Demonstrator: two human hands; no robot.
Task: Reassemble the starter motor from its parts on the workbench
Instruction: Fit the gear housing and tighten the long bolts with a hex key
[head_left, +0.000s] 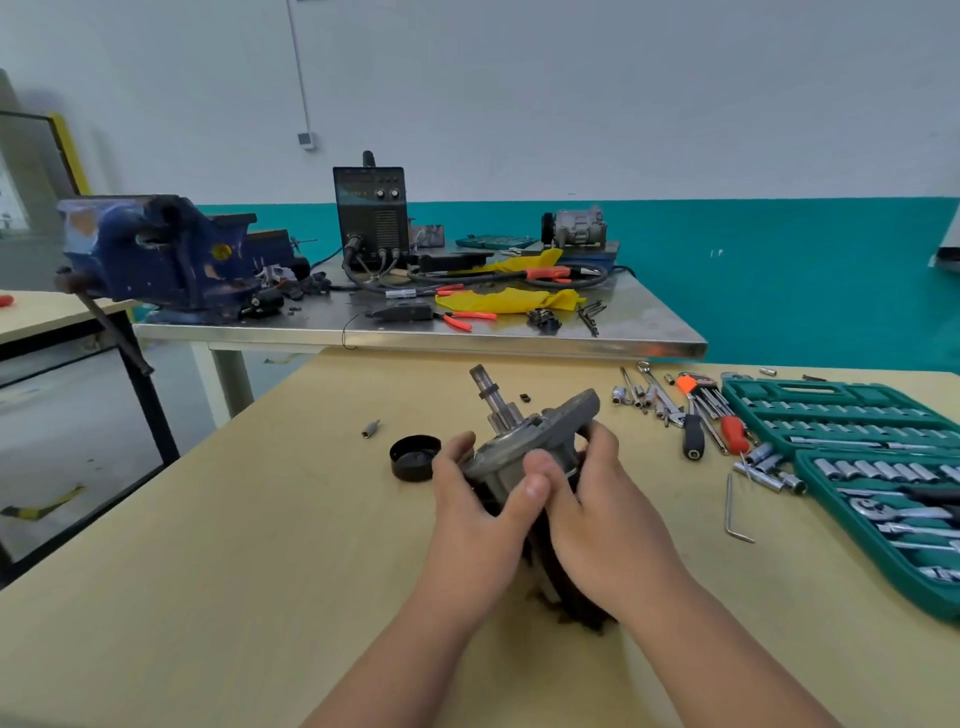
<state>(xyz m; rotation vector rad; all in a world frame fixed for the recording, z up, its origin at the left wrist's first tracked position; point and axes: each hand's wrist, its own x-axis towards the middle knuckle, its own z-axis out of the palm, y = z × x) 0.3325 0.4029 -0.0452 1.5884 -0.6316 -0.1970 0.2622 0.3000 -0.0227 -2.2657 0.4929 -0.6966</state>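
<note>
So the starter motor (524, 452) was clamped between both hands low over the bench (260, 519), long axis tilted so the shaft (491, 397) poked up and away, leaning a bit left; I couldn't tell if its dark bottom end was resting on the wood. The left grip (478, 514) was wrapped round the left side with the thumb laid over the housing, and the right grip (602, 509) was curled round the right side with fingertips hooked on the end plate's edge, so neither was nearer. My guess is that the next part slides down that shaft end, and the black cap (413, 457) sat just left of the left grip.
</note>
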